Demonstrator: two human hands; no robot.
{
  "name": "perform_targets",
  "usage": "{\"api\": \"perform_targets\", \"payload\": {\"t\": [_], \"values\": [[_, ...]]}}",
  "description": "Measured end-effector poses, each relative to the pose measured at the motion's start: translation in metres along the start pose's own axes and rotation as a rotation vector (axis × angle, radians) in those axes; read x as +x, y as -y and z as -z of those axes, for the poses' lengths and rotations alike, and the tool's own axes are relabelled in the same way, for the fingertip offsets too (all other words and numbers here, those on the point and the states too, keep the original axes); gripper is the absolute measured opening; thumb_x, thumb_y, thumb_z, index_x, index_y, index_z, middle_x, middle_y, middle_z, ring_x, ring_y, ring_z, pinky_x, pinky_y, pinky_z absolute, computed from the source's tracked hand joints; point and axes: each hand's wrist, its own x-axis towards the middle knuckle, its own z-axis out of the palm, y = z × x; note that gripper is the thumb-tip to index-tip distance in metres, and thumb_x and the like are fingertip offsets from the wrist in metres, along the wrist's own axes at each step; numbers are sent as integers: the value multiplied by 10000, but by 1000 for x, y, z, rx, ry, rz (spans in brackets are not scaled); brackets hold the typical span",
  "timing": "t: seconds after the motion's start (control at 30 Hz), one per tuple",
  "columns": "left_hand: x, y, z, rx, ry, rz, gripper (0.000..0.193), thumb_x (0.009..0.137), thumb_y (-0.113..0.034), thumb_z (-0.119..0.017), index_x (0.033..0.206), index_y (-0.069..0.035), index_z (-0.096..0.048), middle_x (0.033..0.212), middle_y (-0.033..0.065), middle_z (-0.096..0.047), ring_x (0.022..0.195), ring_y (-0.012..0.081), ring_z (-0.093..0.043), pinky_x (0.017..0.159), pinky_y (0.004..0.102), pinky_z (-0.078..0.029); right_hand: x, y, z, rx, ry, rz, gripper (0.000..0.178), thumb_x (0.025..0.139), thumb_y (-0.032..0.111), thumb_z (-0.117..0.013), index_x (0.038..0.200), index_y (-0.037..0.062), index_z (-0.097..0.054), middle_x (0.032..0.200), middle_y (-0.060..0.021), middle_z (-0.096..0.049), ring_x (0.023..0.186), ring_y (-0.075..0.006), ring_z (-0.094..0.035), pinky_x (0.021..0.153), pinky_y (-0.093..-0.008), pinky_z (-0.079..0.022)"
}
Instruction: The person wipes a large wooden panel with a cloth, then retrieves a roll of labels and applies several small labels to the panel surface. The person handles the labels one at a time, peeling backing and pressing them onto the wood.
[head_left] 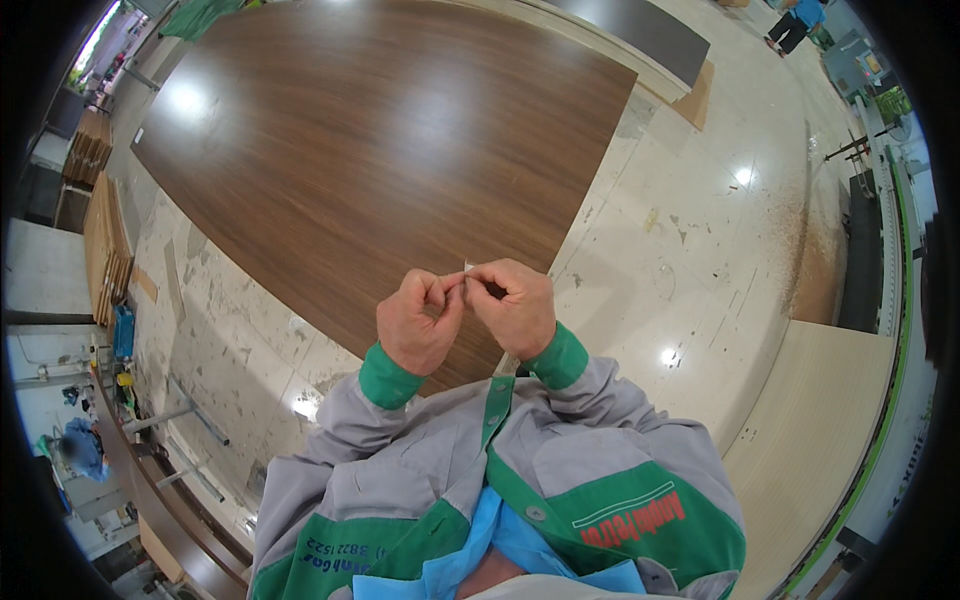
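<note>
Both of my hands meet over the near end of a large dark brown wood-grain board. My left hand is closed, thumb and forefinger pinched together. Its fingertips touch those of my right hand, which is pinched in the same way. Between the fingertips pokes up a tiny white piece, perhaps paper or a label; most of it is hidden by the fingers. Light glares off the board's glossy top, and a small white label sits at its far left corner.
A stack of panels lies beyond the board. Cardboard-coloured sheets lean at the left, near a metal-legged brown table. A pale panel lies at the right, by sawdust. One person stands far right, another at left.
</note>
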Motion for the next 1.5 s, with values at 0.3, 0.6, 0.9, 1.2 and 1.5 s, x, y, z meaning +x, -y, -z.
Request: {"api": "perform_targets", "payload": {"t": [0.3, 0.6, 0.9, 1.2, 1.5], "values": [[-1, -2, -5, -122, -23, 32, 309, 926, 8, -705, 834, -63, -419, 989, 165, -770, 861, 83, -652, 717, 243, -542, -2, -1, -6, 120, -68, -18, 86, 856, 20, -719, 939, -1, -724, 844, -83, -720, 723, -122, -657, 646, -269, -528], [-2, -4, -3, -188, -34, 53, 318, 936, 24, -692, 843, -60, -400, 1024, 158, -771, 848, 32, -573, 722, 209, -516, -2, -4, 0, 237, 18, -66, 86, 884, 19, -713, 963, -8, -729, 858, -83, -721, 733, -117, -654, 654, -262, -519], [-1, -4, -2, -116, -7, 41, 301, 926, 8, -708, 840, -48, -425, 1021, 176, -772, 882, 53, -619, 745, 230, -533, 0, -2, 2, 68, 23, 36, 82, 895, 9, -720, 971, -5, -745, 848, -59, -720, 724, -87, -639, 627, -241, -506], [0, -3, -5, -96, 3, 48, 305, 930, 16, -700, 840, -52, -417, 1026, 181, -771, 862, 59, -628, 726, 239, -548, 3, -2, -1, 24, -49, 79, 93, 829, 21, -735, 916, 8, -707, 831, -94, -707, 711, -154, -663, 642, -284, -530], [2, 1, -2, -182, -13, 102, 325, 901, -16, -731, 827, -69, -419, 935, 137, -773, 799, 83, -663, 691, 250, -554, 0, -6, -1, 136, 21, 7, 56, 881, 10, -724, 936, 5, -719, 829, -2, -694, 736, -45, -600, 644, -214, -493]]}}
